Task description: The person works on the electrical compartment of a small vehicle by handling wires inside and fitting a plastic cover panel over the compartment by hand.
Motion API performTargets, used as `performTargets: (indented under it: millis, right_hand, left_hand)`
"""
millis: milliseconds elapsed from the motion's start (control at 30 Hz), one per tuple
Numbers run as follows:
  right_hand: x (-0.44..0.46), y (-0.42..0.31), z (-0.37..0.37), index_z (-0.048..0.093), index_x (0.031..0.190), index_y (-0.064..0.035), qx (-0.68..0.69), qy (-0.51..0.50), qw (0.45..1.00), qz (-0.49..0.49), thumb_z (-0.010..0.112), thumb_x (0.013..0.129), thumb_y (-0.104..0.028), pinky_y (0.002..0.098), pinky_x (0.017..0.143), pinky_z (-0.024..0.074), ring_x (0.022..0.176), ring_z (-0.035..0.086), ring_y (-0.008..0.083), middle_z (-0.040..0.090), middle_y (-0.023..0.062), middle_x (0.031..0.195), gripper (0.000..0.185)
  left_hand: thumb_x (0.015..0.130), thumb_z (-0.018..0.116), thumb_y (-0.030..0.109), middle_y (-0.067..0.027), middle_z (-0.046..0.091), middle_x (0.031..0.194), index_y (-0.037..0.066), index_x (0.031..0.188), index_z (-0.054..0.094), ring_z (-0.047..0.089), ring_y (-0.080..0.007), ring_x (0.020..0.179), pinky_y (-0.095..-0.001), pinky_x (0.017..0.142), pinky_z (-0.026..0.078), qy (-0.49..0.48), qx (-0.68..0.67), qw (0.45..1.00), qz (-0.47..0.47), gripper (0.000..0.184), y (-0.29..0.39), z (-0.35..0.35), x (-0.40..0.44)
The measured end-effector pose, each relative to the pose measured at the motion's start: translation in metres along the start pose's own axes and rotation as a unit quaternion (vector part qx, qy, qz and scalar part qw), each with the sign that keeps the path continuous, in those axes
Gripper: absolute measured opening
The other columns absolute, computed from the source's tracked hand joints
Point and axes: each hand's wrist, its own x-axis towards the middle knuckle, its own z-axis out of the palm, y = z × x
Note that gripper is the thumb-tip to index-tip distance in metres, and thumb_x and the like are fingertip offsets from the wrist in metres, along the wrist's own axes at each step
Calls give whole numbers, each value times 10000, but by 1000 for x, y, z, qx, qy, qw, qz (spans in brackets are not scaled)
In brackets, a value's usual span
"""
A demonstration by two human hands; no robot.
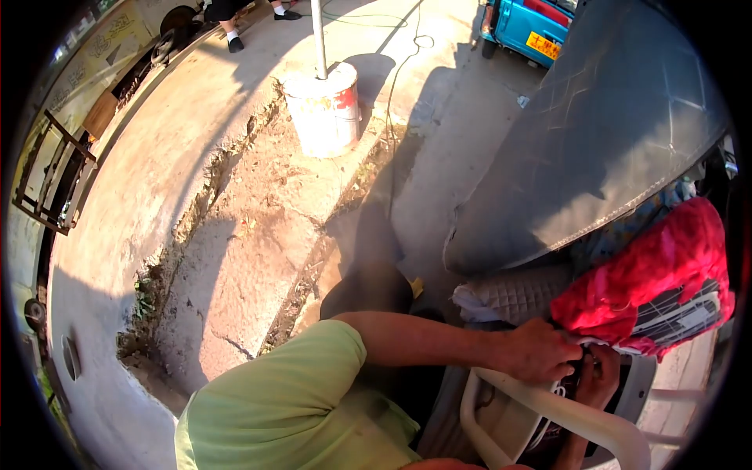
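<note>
My left hand [540, 351] reaches in from the left with its fingers curled together over an open compartment. My right hand [598, 377] comes up from below and faces it, fingers bent and almost touching the left ones. Whatever sits between the fingertips is too small and shadowed to name. Under the hands lies a dark box with red and white marks [554, 432], partly hidden by a pale tubular rail [583, 415]. Just above both hands, a bright red cloth [638, 278] drapes over a dark panel with pale lines.
A large grey quilted cover [587, 149] rises at the upper right, with a padded cushion [525, 291] below it. A white bucket [323, 113] holding a pole stands on broken concrete. A blue vehicle [533, 27] and another person's legs [233, 37] are at the top.
</note>
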Motion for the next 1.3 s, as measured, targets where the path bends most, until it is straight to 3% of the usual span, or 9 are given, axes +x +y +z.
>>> performTargets:
  millis: [400, 533, 600, 733, 1000, 1033, 1133, 1233, 1300]
  right_hand:
    - [1, -5, 6, 643, 1003, 13, -15, 29, 999, 37, 657, 827, 31, 374, 746, 467, 856, 591, 301, 607, 146, 953, 177]
    - [3, 7, 1, 646, 1014, 22, 35, -13, 999, -15, 618, 833, 25, 390, 776, 471, 879, 597, 314, 609, 153, 961, 183]
    - [2, 38, 3, 642, 1006, 9, 42, -9, 996, -82, 654, 863, -12, 344, 703, 476, 861, 593, 264, 608, 126, 959, 145]
    - [-1, 61, -5, 644, 996, -2, 2, -76, 997, -32, 656, 861, -27, 338, 680, 468, 809, 580, 236, 598, 113, 927, 138]
    - [-4, 30, 9, 639, 969, -12, 64, 22, 997, 30, 656, 865, -30, 336, 658, 454, 753, 553, 210, 584, 102, 884, 107]
    - [7, 36, 8, 626, 933, -16, 6, 29, 984, -174, 654, 870, -27, 332, 627, 434, 705, 521, 197, 572, 99, 852, 70]
    - [1, 39, 1, 611, 908, -12, 6, -13, 998, -61, 659, 871, -33, 334, 611, 427, 698, 516, 208, 567, 109, 839, 64]
    - [3, 44, 8, 611, 910, -12, 6, 13, 998, -65, 657, 879, -52, 333, 601, 425, 702, 523, 208, 571, 108, 835, 68]
    - [3, 28, 0, 623, 949, 11, 5, -23, 1000, -18, 634, 852, -16, 368, 699, 457, 810, 574, 272, 599, 137, 918, 102]
  left_hand:
    - [903, 637, 337, -149, 692, 878, 91, 1016, 619, 696, -379, 803, -515, 704, 551, -6, 7, 1000, -3, 271, 1, -2, -1]
    - [901, 631, 329, -146, 692, 866, 98, 1004, 621, 690, -383, 803, -515, 695, 543, -2, 6, 1000, -9, 253, 1, 9, 1]
    - [896, 632, 320, -145, 693, 865, 97, 993, 623, 686, -385, 811, -513, 696, 540, 3, 24, 1000, -20, 243, -4, 4, -5]
    - [885, 638, 308, -138, 694, 869, 95, 976, 625, 683, -382, 830, -506, 713, 539, 6, -3, 1000, -3, 232, 0, 6, 0]
    - [880, 641, 313, -139, 701, 876, 94, 974, 618, 689, -374, 839, -510, 738, 540, 15, 0, 1000, -13, 239, -4, 12, -2]
    - [879, 641, 314, -141, 701, 882, 94, 976, 616, 690, -373, 841, -510, 740, 541, 7, 2, 1000, -15, 241, 0, 6, -3]
    - [882, 640, 321, -145, 702, 904, 96, 986, 613, 691, -372, 846, -513, 745, 544, -17, -3, 999, -31, 249, 4, -2, -2]
    - [893, 634, 327, -147, 701, 925, 99, 1022, 615, 692, -376, 849, -517, 747, 547, -7, -7, 1000, -23, 262, -4, 13, -1]
    - [903, 625, 330, -148, 701, 929, 101, 1050, 617, 694, -379, 846, -518, 746, 550, -1, -3, 1000, -23, 272, -6, 16, 0]
